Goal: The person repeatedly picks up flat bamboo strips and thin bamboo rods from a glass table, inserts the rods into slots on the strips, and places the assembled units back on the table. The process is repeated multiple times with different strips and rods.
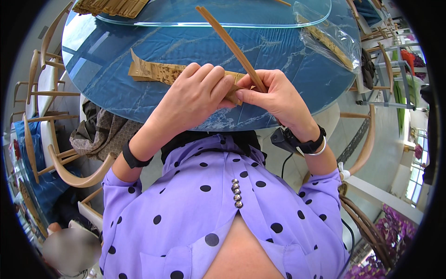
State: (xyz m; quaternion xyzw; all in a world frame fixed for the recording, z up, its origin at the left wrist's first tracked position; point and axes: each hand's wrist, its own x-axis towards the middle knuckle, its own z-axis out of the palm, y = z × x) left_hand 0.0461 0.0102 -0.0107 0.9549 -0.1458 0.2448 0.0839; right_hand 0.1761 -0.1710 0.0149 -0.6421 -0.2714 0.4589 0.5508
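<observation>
My left hand (197,93) is closed over a dried, brown-speckled bamboo sheath (155,71), whose wide, torn-looking end sticks out to the left above the table. My right hand (276,97) pinches a long narrow tan strip (232,49), apparently folded lengthwise, which slants up and away to the left. Between the fingertips of both hands, a folded piece of the sheath (233,95) meets the base of the strip. Whether strip and sheath are one piece is hidden by my fingers.
A blue marbled round table (107,88) carries a raised glass turntable (195,24). A stack of dried sheaths (111,7) lies at the far left, and a clear plastic bag (332,39) with sheath pieces at the far right. Wooden chairs (81,179) stand around.
</observation>
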